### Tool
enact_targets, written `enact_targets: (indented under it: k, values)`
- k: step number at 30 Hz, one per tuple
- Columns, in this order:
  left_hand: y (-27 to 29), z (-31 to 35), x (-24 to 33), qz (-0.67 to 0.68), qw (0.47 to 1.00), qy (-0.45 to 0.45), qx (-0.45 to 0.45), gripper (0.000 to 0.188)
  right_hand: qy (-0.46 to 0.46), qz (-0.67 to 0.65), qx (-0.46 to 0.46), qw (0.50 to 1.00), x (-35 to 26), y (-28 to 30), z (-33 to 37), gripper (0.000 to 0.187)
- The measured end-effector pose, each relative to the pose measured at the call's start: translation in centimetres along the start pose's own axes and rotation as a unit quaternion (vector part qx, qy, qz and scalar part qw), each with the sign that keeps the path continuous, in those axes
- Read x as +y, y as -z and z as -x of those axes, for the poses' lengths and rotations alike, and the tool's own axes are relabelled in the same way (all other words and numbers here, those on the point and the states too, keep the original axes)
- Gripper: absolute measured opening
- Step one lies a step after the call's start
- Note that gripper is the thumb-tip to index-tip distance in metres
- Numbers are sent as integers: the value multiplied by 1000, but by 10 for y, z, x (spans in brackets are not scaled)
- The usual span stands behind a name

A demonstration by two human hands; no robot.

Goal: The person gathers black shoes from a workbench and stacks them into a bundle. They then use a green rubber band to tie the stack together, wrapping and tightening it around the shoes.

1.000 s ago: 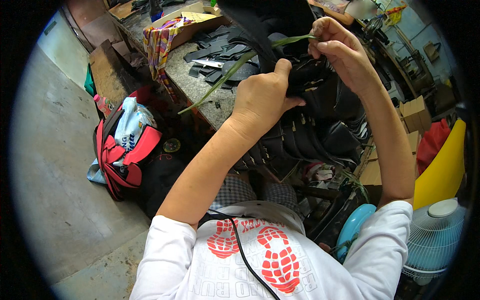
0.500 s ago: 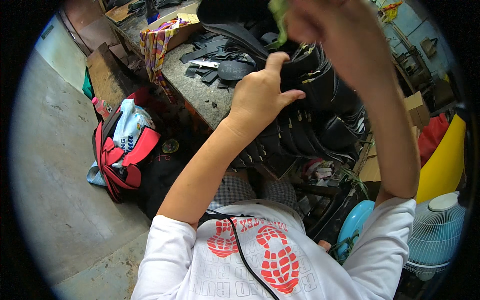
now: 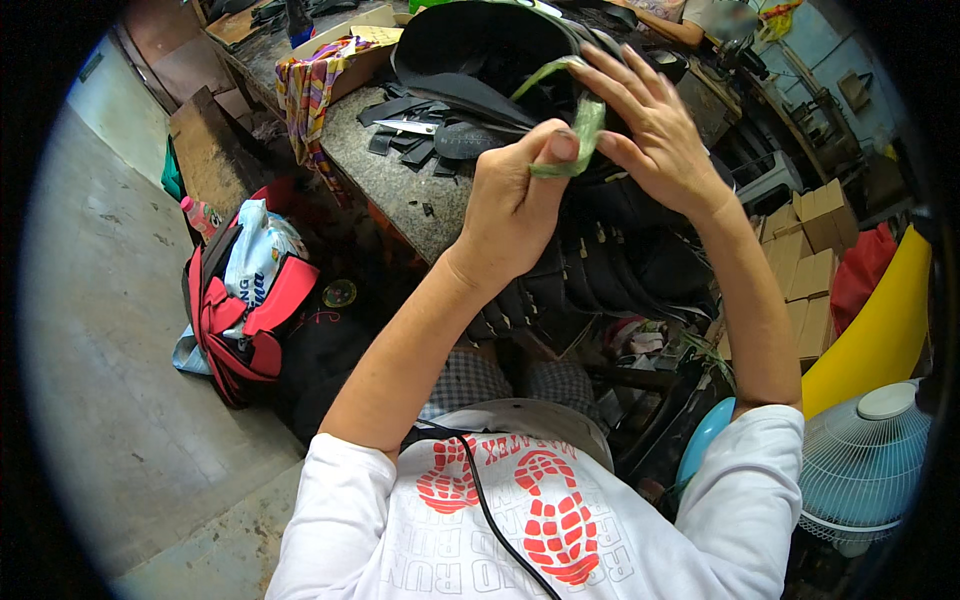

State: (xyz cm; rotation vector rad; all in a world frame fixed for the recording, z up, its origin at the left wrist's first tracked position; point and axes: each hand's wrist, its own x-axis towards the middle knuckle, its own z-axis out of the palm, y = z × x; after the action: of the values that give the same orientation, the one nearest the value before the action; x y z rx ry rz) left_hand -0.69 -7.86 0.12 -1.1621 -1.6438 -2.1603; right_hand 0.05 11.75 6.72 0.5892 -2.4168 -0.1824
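Observation:
My left hand [image 3: 512, 205] is closed, thumb and fingers pinching a thin green strip [image 3: 587, 125] that looks like plastic tie. A loop of the strip rises over the black pieces toward the fingertips of my right hand [image 3: 655, 140]. That hand is open, its fingers stretched and slightly blurred beside the strip. Under both hands sits a bulky stack of black curved pieces [image 3: 585, 265] with pale thread ends along their edges. A wide black curved piece [image 3: 485, 45] forms the top of the pile.
Left of the pile, flat black cut pieces and scissors [image 3: 408, 127] lie on the worn table [image 3: 385, 185]. A patterned cloth [image 3: 312, 90] hangs from a box. Below are a red-and-black bag [image 3: 235, 310], cardboard boxes [image 3: 805, 265] and a fan [image 3: 865, 460]. Another person's arm [image 3: 660, 22] shows at the back.
My right hand has come down from the top edge and spread its fingers beside the strip. My left hand, earlier against the black pieces, now pinches the green strip.

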Motion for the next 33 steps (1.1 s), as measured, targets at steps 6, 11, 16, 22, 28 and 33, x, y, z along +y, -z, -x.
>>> enact_targets:
  k: [6, 11, 16, 22, 28, 33]
  values:
    - [-4, 16, 7, -61, 997, -22, -28, 26, -109, -170, 0, 979, 43, -56, 29, 83]
    - [-12, 24, 3, -134, 987, -81, -46, 24, -139, -258, 28, 956, 46, -65, 32, 88]
    - [-18, 27, 0, -221, 964, -130, -72, 25, -99, -273, 79, 954, 32, -9, -12, 63]
    - [-20, 30, -1, -288, 946, -117, -91, 18, 183, -44, -15, 982, -32, 7, -73, 67]
    - [-7, 35, -1, -260, 953, -128, -93, 12, -78, -7, -235, 969, -2, -26, -67, 59]
    - [-6, 35, -3, -234, 957, -146, -93, 13, -210, -152, -168, 951, 42, -56, -32, 59]
